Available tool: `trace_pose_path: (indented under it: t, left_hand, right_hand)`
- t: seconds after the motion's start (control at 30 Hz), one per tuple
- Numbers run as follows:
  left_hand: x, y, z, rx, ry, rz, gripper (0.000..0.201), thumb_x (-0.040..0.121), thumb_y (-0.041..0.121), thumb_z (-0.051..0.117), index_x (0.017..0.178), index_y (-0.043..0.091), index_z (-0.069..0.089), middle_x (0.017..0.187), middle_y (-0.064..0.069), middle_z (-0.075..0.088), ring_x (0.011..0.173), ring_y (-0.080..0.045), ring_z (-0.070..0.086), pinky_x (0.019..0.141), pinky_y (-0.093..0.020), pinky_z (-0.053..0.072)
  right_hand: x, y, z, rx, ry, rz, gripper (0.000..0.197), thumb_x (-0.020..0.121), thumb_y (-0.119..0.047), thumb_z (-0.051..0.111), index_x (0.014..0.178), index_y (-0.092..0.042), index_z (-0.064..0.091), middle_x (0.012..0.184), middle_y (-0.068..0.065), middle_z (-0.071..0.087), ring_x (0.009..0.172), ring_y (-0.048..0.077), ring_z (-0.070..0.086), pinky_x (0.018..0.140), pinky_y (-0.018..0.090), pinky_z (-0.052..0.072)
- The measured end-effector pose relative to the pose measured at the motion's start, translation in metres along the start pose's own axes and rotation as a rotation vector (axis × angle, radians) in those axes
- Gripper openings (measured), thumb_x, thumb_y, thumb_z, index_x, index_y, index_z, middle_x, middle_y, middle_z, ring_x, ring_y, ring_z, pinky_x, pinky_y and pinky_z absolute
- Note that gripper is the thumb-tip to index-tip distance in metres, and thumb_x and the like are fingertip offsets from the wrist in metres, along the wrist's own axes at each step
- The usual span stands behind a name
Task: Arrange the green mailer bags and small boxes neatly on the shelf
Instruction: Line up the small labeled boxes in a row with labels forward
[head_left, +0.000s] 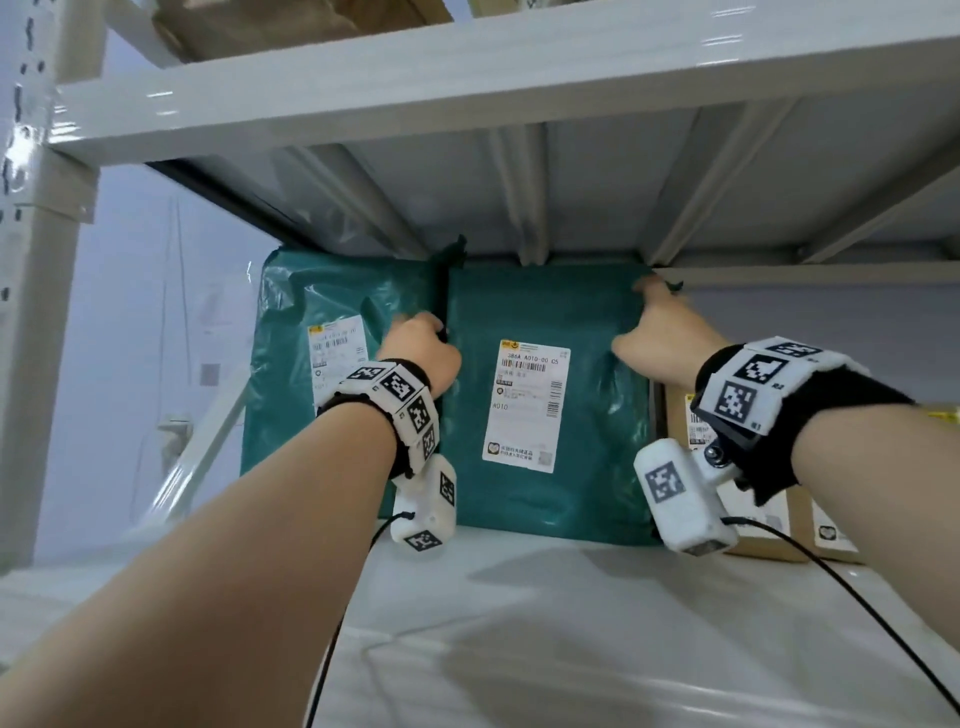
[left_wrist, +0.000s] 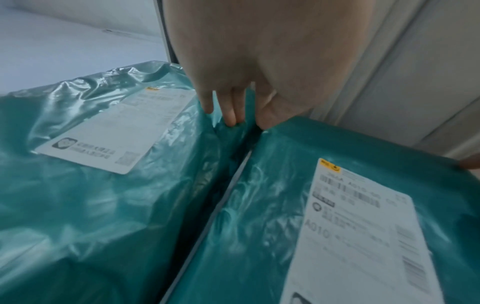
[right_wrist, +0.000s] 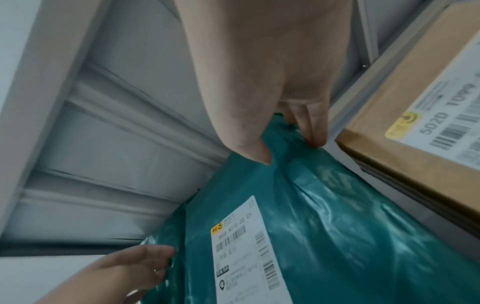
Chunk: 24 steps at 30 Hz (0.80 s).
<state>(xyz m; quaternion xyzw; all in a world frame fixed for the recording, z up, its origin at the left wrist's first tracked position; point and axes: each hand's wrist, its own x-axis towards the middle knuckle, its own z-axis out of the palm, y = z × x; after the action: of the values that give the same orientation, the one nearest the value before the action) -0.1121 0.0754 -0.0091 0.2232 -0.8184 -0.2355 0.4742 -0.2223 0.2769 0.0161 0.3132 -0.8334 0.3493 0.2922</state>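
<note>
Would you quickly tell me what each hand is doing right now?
Left hand: grips the left edge of the middle green mailer bag, fingers tucked in the gap beside it.
Right hand: pinches that bag's top right corner.

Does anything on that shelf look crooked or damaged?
Nothing looks damaged. The middle green mailer bag stands upright, held at its top corners by the left hand and right hand. The left bag is wrinkled and leans slightly. The cardboard box looks square.
</note>
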Motion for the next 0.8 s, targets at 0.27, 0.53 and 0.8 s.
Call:
trace_pose_path:
  t: [0.27, 0.53, 0.8]
  left_hand:
    - [0.022, -0.019, -0.011, -0.081, 0.057, 0.033, 0.043, 0.085, 0.002, 0.039, 0.123, 0.014, 0.057, 0.13, -0.013, 0.054, 0.11, -0.032, 0.059, 0.093, -0.038, 0.052]
    - [0.028, -0.027, -0.01, -0.136, 0.069, 0.049, 0.04, 0.088, 0.005, 0.039, 0.122, 0.013, 0.057, 0.123, -0.013, 0.061, 0.108, -0.032, 0.061, 0.089, -0.035, 0.052]
    - [0.027, -0.005, 0.003, -0.219, 0.092, 0.115, 0.039, 0.085, 0.003, 0.04, 0.116, 0.016, 0.06, 0.115, -0.01, 0.064, 0.09, -0.026, 0.061, 0.077, -0.028, 0.052]
  right_hand:
    - [0.008, -0.017, 0.016, -0.147, -0.071, -0.076, 0.095, 0.075, -0.017, 0.062, 0.149, -0.031, 0.005, 0.11, 0.012, 0.056, 0.083, 0.027, 0.063, 0.064, 0.035, 0.056]
    - [0.012, -0.016, 0.026, -0.219, -0.103, -0.083, 0.098, 0.08, -0.005, 0.056, 0.151, -0.028, -0.008, 0.104, 0.018, 0.046, 0.057, 0.019, 0.048, 0.041, 0.024, 0.034]
    - [0.007, -0.006, 0.0, -0.143, -0.055, -0.119, 0.075, 0.087, -0.023, 0.057, 0.148, -0.022, 0.014, 0.133, 0.015, 0.051, 0.112, 0.03, 0.057, 0.09, 0.032, 0.048]
